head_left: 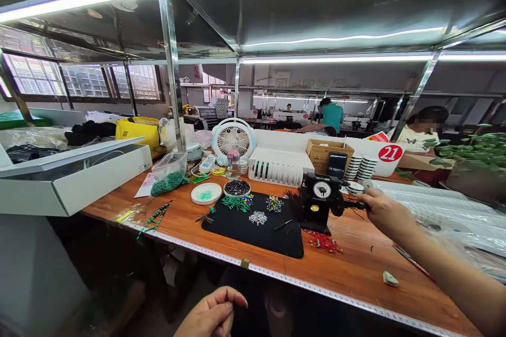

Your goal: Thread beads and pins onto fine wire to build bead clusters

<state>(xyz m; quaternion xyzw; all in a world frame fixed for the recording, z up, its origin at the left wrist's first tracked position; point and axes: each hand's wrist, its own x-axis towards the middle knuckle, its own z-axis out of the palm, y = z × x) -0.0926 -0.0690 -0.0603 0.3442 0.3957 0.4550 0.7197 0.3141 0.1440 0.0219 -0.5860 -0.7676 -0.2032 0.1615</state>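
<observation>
My right hand is closed around the end of a black crank handle. The handle sticks out from the right side of a small black machine with a round white dial. Low in the view, in front of the table edge, my left hand has its fingers curled in and the thumb against them; whatever it may hold is too small to tell. Left of the machine lies a black mat with white beads, multicoloured beads and green beaded pieces.
Red beaded strands lie before the machine. Dishes of green beads and black beads stand behind the mat. A fan, a white spool rack and a cardboard box line the back. Plastic-wrapped goods lie right.
</observation>
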